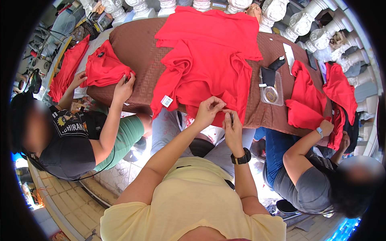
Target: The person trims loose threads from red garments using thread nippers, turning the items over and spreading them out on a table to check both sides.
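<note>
A red garment [209, 68] lies spread on the table before me, its near edge hanging over the table's front. A white label [166, 101] sits at its lower left corner. Over the near edge, my left hand [210, 111] is closed in a pinch, thumb against fingertips; what it pinches is too small to make out. Close beside it on the right, my right hand [233, 130], with a black watch at the wrist, is closed around a small dark slender tool [231, 116]. Its kind is mostly hidden by the fingers.
A brown cloth [138, 44] covers the table. To the right stand a clear plastic box [272, 94] and a black pouch [276, 63]. Co-workers at left and right handle other red garments [106, 66]. White balusters [299, 26] line the far side.
</note>
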Demonstrator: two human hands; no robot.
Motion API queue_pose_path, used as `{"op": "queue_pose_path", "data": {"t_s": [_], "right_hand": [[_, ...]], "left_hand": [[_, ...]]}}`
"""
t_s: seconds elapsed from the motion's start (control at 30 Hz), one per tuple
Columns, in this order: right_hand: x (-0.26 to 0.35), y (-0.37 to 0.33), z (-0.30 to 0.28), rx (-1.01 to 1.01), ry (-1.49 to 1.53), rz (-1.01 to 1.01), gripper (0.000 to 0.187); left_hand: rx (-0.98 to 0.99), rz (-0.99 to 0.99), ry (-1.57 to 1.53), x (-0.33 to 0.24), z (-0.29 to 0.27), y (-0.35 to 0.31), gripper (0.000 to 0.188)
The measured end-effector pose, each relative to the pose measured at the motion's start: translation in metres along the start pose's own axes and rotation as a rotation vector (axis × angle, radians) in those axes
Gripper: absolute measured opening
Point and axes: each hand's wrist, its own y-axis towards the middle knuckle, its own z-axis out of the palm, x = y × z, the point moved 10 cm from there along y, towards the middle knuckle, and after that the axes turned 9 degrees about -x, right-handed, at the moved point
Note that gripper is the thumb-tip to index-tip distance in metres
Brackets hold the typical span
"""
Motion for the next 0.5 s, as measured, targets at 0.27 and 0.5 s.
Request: {"op": "queue_pose_path", "data": {"t_s": [0.27,0.5], "right_hand": [[-0.021,0.005,-0.002,-0.031,0.039,-0.023,0.025],[-0.033,-0.002,-0.006,-0.024,0.152,0.197,0.04]], "left_hand": [[-0.005,0.024,-0.003,0.002,-0.001,0.0,0.007],[-0.003,0.01,0.039,0.001,-0.002,-0.005,0.009]]}}
